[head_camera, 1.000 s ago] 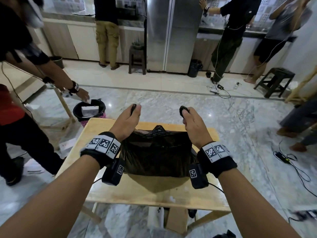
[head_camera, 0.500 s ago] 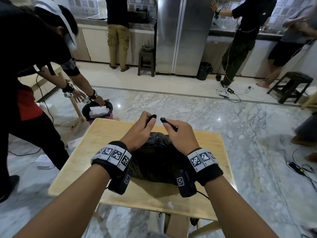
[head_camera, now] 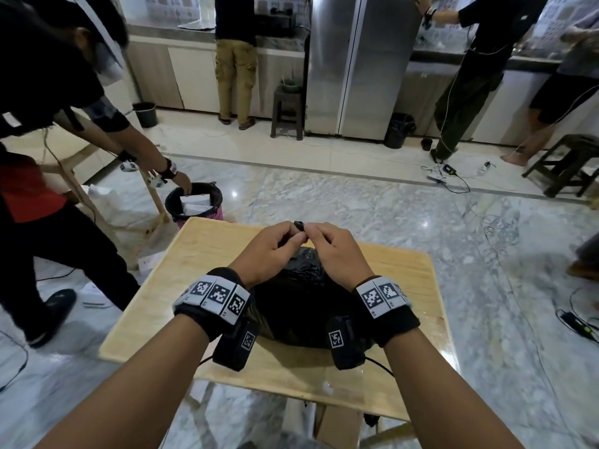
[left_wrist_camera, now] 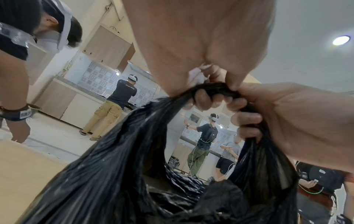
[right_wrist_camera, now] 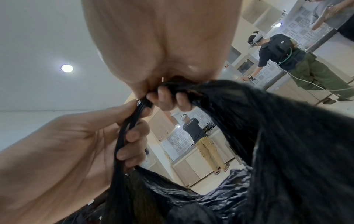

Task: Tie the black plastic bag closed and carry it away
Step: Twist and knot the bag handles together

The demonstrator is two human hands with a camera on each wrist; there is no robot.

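1. Head view is showing a bin [head_camera: 194, 202] on the floor at the far left, with another person's hand on its rim.
2. Next, the left hand [head_camera: 269, 251] is pinching one twisted handle of the bag [head_camera: 301, 306], with its fingers curling tight around the black plastic.
3. Between both wrists, the bag is sitting on the table [head_camera: 405, 286], and its body is bulging under the hands.
4. Both handles are meeting above the bag, where the two hands are touching at the fingertips.
5. To the right, the right hand [head_camera: 337, 251] is gripping the other handle, with its fingers curling tight around it too.
6. Wrist views are showing each handle pulled thin like a rope, and the bag's mouth is gaping open below them.
7. Far back, a fridge [head_camera: 359, 63] is standing against the wall.
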